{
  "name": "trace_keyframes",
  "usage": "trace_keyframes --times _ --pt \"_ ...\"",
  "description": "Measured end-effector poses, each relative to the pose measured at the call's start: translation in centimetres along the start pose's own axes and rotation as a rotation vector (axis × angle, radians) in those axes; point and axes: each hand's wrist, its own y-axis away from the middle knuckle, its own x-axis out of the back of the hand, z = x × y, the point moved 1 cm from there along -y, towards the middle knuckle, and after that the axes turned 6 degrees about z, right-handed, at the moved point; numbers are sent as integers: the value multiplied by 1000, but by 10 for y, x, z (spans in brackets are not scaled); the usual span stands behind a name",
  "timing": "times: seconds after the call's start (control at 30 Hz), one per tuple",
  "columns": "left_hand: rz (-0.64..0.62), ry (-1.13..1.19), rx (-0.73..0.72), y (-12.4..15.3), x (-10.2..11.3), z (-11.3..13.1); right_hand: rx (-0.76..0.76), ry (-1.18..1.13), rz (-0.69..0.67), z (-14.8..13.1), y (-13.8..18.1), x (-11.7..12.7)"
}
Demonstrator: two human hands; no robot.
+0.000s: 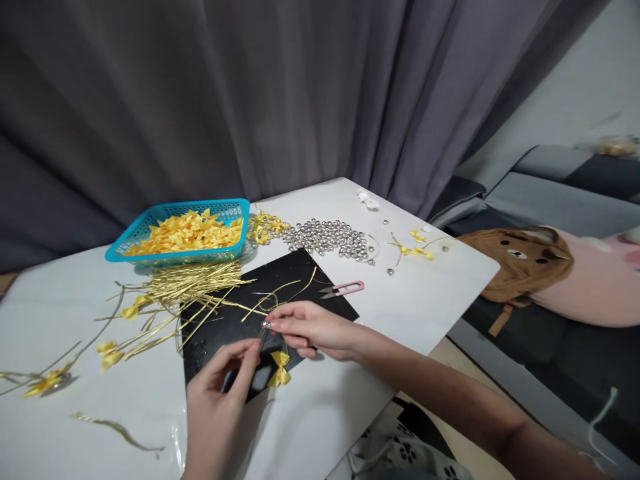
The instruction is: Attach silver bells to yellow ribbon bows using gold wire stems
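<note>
Silver bead (267,325) is hovering above the black mat (213,329); right hand (305,327) is pinching it. Left hand (223,380) is pinching a thin strand (263,333) just below. Yellow bow (280,369) is showing at the mat's near edge, blue basket (245,230) standing along the white table's (325,427) far edge.

No lettering, label, brand, number or sign can be read anywhere here.

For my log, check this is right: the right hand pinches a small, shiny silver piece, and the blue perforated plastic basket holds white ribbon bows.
The colour is wrong: the head view shows yellow ribbon bows in the blue perforated plastic basket. The right hand does pinch the small, shiny silver piece.
</note>
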Motion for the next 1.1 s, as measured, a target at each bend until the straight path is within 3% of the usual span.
trace_keyframes --times 0.23,0.7,0.93,1.1 --pt "14 7 -7 3 -2 5 -5 -18 11 4 -1 4" --pt "-7 -28 -25 1 1 0 4 242 35 -1 2 -2" --pt "-14 -16 -5 1 -3 -4 361 474 140 3 -3 -9" --pt "25 17 27 0 -2 -4 568 517 203 7 -8 -13"
